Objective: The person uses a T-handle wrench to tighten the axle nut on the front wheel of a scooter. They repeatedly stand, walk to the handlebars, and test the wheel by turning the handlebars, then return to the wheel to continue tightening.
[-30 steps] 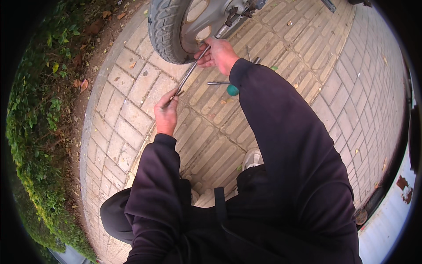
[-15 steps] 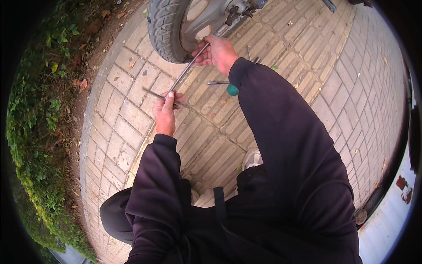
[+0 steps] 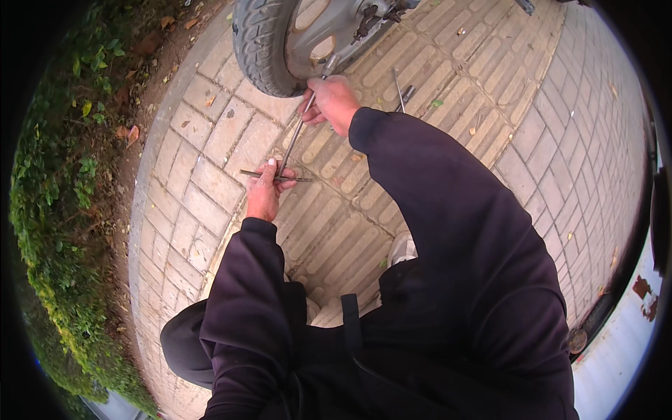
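Observation:
A long T-handle socket wrench (image 3: 292, 143) slants from near my knees up to a scooter-type wheel with a grey rim and black tyre (image 3: 260, 50). My left hand (image 3: 263, 197) is closed around its crossbar, thumb on top. Farther up the shaft, close to the tyre, my right hand (image 3: 334, 103) grips it with curled fingers. The wrench's far end, a silvery socket (image 3: 329, 66), is at the lower part of the grey rim; whether it sits on a nut cannot be made out.
Beyond my right sleeve a thin metal rod (image 3: 397, 87) and a dark metal tube (image 3: 407, 96) lie on the ribbed paving (image 3: 448, 91). A hedge (image 3: 52, 210) borders the left side. At the right edge is a white panel (image 3: 623, 371) with a rusty patch.
The wrench's crossbar has turned and now lies nearly level. Both hands have shifted slightly nearer me, the right one also leftward. My right sleeve now covers a green-handled tool seen earlier.

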Demonstrator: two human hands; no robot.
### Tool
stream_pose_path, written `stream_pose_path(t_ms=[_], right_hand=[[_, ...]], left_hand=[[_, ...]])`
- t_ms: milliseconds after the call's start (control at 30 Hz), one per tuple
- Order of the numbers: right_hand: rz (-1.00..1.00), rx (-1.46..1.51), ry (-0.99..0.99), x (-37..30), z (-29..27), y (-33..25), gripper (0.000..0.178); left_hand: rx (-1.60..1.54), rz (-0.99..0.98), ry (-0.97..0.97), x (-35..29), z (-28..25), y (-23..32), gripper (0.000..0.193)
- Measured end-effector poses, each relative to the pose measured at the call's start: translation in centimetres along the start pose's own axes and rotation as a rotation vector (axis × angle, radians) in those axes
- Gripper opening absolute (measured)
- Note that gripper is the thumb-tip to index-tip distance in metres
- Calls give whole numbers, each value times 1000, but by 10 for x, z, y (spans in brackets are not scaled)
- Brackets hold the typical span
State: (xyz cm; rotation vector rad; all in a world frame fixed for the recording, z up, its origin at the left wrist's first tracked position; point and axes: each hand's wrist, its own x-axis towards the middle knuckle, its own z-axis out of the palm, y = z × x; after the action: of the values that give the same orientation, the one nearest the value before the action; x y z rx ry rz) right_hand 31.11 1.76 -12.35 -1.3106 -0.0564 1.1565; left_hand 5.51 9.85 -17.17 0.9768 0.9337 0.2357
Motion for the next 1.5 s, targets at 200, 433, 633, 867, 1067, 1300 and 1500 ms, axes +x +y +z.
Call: stream_pose_path(t_ms=[200,433,633,867,1067,1300,1500], right_hand=[[-4,128,78,3,-11,-5,28],[-72,81,55,9,-17,-24,32],[-71,45,62,10,-24,-33,32],[-70,49,86,13,-24,-34,30],[-86,-5,110,13,-28,-32,29],[-59,135,25,16,-26,-34,31],[-51,87,57,16,-27,-34,30]], left_hand=[[-67,0,-31,3,4,11,24],[-339,-86,-42,17,18,22,13],[-527,-255,-174,35,9,23,13],[956,836,65,29,20,9,44],[-591,-296,139,26,-2,15,45],[185,347,-85,33,7,10,27],[995,858,197,9,29,9,43]])
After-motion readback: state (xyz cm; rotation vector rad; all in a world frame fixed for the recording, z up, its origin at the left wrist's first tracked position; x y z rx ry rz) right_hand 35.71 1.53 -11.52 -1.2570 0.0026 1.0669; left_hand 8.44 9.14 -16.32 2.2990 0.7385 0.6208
